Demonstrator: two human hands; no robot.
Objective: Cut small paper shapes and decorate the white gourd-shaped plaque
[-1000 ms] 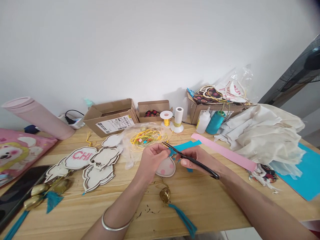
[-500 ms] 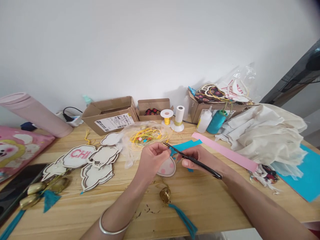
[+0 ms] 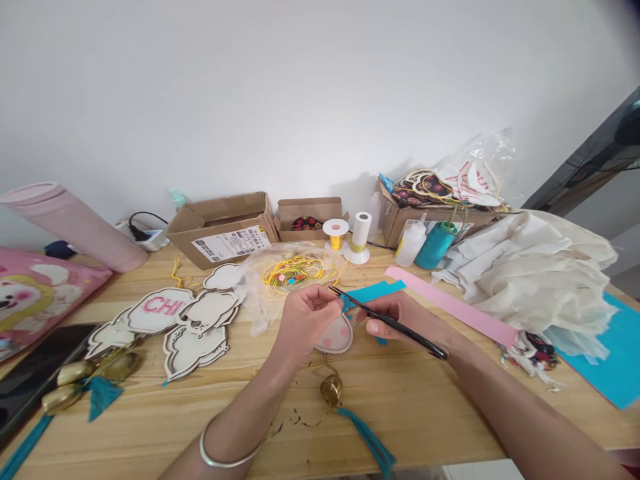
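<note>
My left hand (image 3: 313, 317) is closed in a pinch, and its fingertips hide whatever is between them. A small blue scrap shows beside those fingertips. In my right hand (image 3: 393, 313) lies a long black pair of tweezers (image 3: 407, 331), slanting across the fingers with its tips at my left fingertips. Under the hands, partly covered, rests a pale rounded ornament (image 3: 336, 338) with pink spots. A cord leads from it to a gold bell (image 3: 331, 391) with a teal tassel (image 3: 369, 440). A blue strip (image 3: 375, 291) lies just behind the tweezers.
Cloud-shaped wooden frames (image 3: 195, 351), gold bells (image 3: 75, 373) and a phone (image 3: 40, 367) lie left. Behind are yellow cords (image 3: 295, 273) on plastic, a cardboard box (image 3: 225, 230), thread spools (image 3: 359, 240) and a glue bottle (image 3: 411, 243). White cloth (image 3: 530, 273) and a pink strip (image 3: 455, 307) lie right.
Hands and tweezers keep almost the same pose. The whole scene sits a few pixels further right in the view.
</note>
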